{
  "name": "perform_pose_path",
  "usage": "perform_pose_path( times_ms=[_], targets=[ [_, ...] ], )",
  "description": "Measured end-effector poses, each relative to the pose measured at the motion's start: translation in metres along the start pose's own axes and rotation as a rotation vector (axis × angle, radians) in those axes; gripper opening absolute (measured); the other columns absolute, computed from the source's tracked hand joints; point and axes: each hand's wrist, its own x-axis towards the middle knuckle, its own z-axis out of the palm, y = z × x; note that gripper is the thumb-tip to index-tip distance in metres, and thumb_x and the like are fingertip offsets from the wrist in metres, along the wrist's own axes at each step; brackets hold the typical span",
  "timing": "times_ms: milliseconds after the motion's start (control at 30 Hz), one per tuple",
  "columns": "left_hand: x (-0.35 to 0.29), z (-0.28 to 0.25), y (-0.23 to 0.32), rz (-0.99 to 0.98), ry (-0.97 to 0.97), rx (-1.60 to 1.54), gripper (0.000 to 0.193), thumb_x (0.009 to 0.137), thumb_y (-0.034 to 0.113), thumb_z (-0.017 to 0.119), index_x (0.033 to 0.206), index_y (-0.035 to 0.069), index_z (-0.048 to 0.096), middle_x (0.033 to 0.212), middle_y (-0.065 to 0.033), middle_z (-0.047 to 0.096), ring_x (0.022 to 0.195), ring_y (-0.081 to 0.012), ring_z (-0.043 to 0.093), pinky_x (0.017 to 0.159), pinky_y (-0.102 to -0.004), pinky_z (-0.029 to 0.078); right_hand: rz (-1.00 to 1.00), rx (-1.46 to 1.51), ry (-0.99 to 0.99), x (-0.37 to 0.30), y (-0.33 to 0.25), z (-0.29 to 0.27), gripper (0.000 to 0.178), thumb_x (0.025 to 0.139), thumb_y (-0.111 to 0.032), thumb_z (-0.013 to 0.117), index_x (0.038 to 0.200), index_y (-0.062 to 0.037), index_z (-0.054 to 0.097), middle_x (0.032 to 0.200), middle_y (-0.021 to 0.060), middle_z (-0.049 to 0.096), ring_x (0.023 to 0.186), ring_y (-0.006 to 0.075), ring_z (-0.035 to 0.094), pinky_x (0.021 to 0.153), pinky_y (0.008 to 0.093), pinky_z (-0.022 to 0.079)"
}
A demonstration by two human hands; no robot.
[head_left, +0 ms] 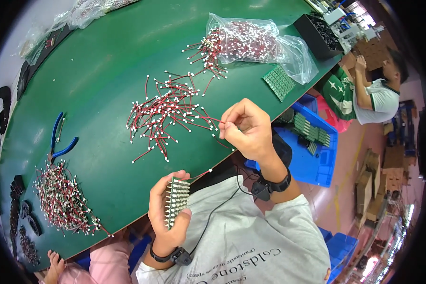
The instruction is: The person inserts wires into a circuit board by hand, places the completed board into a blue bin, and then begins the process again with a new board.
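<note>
My left hand (pixel 159 208) is closed round the edges of a green circuit board panel (pixel 177 201) set with rows of white connectors, held near the table's front edge. From the panel's top end a red-and-black wire lead (pixel 199 175) with a white plug sticks out to the right. Farther up and to the right, my right hand (pixel 252 128) pinches the end of another wire lead (pixel 213 118) between thumb and fingers. This one reaches back towards a loose pile of wire leads (pixel 163 111) on the green table (pixel 104 57).
A clear bag of wire leads (pixel 251 40) lies at the back, near a green board panel (pixel 279 83) and a black bin (pixel 318 35). Blue-handled pliers (pixel 61 137) and a dense heap (pixel 64 199) are on the left. A blue crate (pixel 312 163) stands right; people sit nearby.
</note>
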Motion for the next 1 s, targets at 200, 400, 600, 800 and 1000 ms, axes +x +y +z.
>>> perform_pose_path(
  times_ms=[200,400,600,800,1000],
  targets=[
    [0.000,0.002,0.002,-0.006,0.009,-0.011,0.066,0.072,-0.001,0.052,0.137,-0.005,0.040,0.130,-0.0233,0.054,0.121,-0.0324,0.056,0.106,-0.0438,0.044,0.033,-0.157,-0.062,-0.001,0.005,-0.007,0.022,0.082,0.010,0.045,0.097,0.0048,0.061,0.084,0.0090,0.059,0.065,0.0102,0.055,0.060,0.0251,0.048],
    [-0.001,0.005,0.002,-0.023,0.101,0.002,0.068,0.072,0.004,0.052,0.138,-0.004,0.039,0.130,-0.0228,0.054,0.120,-0.0327,0.057,0.105,-0.0438,0.046,0.023,-0.168,-0.168,-0.030,-0.017,0.011,0.022,0.082,0.006,0.048,0.089,0.0004,0.069,0.080,0.0064,0.058,0.064,0.0106,0.053,0.059,0.0238,0.042],
    [0.002,0.013,-0.003,0.060,0.079,0.103,0.071,0.071,-0.009,0.045,0.142,-0.005,0.034,0.135,-0.0219,0.049,0.126,-0.0305,0.051,0.107,-0.0422,0.043,-0.343,-0.458,-0.103,-0.050,-0.042,0.042,0.025,0.070,0.010,0.066,0.090,-0.0023,0.071,0.077,0.0073,0.062,0.061,0.0142,0.056,0.053,0.0262,0.044],
    [0.001,0.017,-0.004,0.121,0.043,0.243,0.072,0.070,-0.011,0.048,0.141,-0.006,0.036,0.135,-0.0222,0.049,0.125,-0.0290,0.053,0.105,-0.0390,0.043,-0.529,-0.631,-0.206,-0.051,-0.037,0.050,0.028,0.071,0.001,0.073,0.098,-0.0019,0.065,0.081,0.0063,0.058,0.062,0.0192,0.059,0.053,0.0298,0.050],
    [0.000,0.017,-0.006,0.176,0.050,0.310,0.071,0.069,-0.011,0.052,0.139,-0.007,0.040,0.133,-0.0233,0.051,0.118,-0.0293,0.058,0.099,-0.0376,0.048,-0.557,-0.559,-0.196,-0.049,-0.037,0.061,0.025,0.064,0.006,0.075,0.087,-0.0023,0.071,0.073,0.0056,0.060,0.056,0.0179,0.057,0.048,0.0286,0.046]
  ],
)
